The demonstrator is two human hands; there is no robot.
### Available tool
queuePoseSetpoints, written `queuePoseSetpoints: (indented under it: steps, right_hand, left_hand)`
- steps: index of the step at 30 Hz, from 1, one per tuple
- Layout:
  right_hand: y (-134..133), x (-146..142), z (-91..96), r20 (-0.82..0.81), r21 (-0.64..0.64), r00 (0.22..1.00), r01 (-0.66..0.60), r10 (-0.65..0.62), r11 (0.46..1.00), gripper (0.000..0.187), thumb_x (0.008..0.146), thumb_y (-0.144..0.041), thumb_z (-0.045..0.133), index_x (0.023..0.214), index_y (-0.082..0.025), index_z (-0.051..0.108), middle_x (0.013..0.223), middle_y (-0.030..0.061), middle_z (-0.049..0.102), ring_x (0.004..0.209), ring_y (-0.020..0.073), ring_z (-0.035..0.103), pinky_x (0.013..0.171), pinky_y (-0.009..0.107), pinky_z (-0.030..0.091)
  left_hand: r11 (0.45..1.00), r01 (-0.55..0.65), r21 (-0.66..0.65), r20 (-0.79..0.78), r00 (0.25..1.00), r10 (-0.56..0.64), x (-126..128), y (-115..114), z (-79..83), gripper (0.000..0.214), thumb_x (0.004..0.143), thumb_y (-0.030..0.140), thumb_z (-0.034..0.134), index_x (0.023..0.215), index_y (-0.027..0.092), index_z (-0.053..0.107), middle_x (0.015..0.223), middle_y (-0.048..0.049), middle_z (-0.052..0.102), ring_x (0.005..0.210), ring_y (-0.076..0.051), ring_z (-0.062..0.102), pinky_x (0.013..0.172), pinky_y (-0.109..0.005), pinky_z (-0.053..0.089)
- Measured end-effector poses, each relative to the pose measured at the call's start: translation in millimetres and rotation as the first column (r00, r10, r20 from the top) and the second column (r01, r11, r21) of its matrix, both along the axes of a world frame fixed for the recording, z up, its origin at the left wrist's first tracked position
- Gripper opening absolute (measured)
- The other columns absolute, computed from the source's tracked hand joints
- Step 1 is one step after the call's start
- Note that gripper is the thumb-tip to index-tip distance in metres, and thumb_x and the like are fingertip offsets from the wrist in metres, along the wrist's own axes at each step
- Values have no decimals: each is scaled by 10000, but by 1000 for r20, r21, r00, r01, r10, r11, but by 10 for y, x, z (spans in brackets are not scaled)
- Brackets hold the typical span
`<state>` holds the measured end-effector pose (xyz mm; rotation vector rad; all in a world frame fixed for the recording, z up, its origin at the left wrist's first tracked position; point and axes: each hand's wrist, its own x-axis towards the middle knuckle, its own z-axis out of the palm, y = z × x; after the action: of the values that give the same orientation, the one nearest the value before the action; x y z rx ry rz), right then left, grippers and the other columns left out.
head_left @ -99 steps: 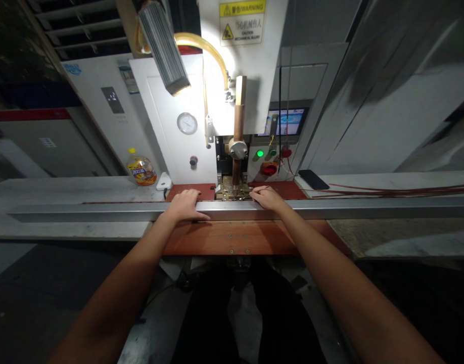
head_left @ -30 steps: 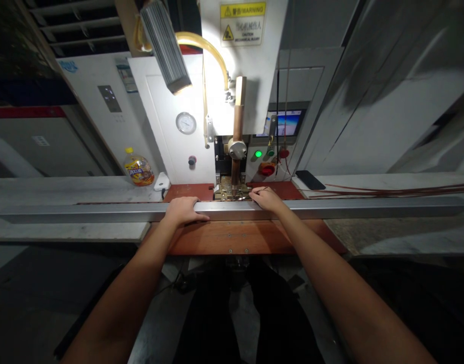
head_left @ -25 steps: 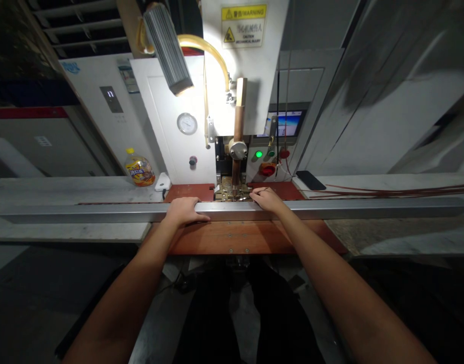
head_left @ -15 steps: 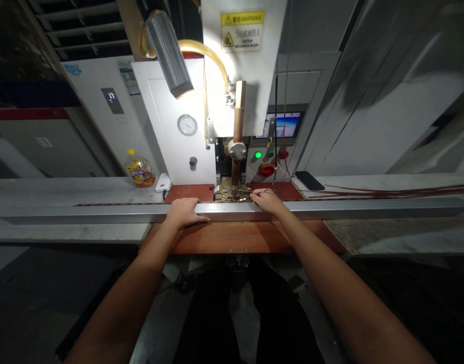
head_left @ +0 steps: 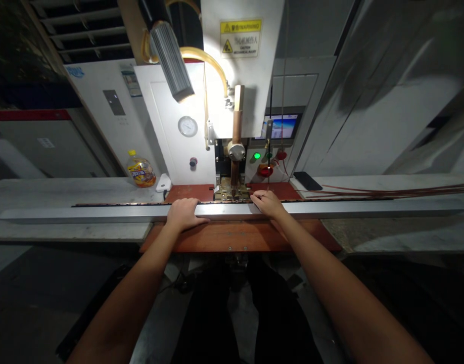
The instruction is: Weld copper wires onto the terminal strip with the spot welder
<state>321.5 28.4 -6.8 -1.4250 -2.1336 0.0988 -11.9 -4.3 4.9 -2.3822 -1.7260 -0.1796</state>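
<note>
The thin strip (head_left: 118, 205) has come more into view behind the metal bar (head_left: 232, 209), so seems easier to reach; left hand (head_left: 182, 213) clasps the bar, right hand's (head_left: 268, 203) grip I cannot tell.

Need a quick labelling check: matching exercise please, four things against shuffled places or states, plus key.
1. Left hand
2. Right hand
3. Bottle
4. Phone

A. Black, lying flat
B. Yellow cap, standing upright
C. Straddling the silver bar
D. Close right of the copper rod's lower end

Pairs: 1-C, 2-D, 3-B, 4-A
</note>
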Motion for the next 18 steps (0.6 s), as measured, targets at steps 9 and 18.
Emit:
queuePoseSetpoints:
  steps: [9, 18]
  right_hand:
    - [-34, -3, 41, -6, -2, 1000, -13, 13, 1000, 350, 940, -309, 450, 682, -214, 666, 829, 67, 759, 786, 183, 643, 746, 263, 397]
    - [-18, 8, 17, -6, 5, 1000, -7, 7, 1000, 349, 941, -323, 448, 708, -207, 681, 850, 79, 762, 805, 191, 651, 761, 270, 401]
  left_hand:
    - [1000, 18, -2, 25, 1000, -18, -16, 19, -25, 776, 698, 851, 584, 1153, 228, 669, 1149, -131, 725, 1085, -355, 652, 912, -424, 460]
    - [1000, 21, 15, 5, 1000, -21, -16, 30, -38, 767, 703, 855, 578, 1126, 221, 667, 1125, -127, 730, 1055, -348, 662, 886, -418, 466]
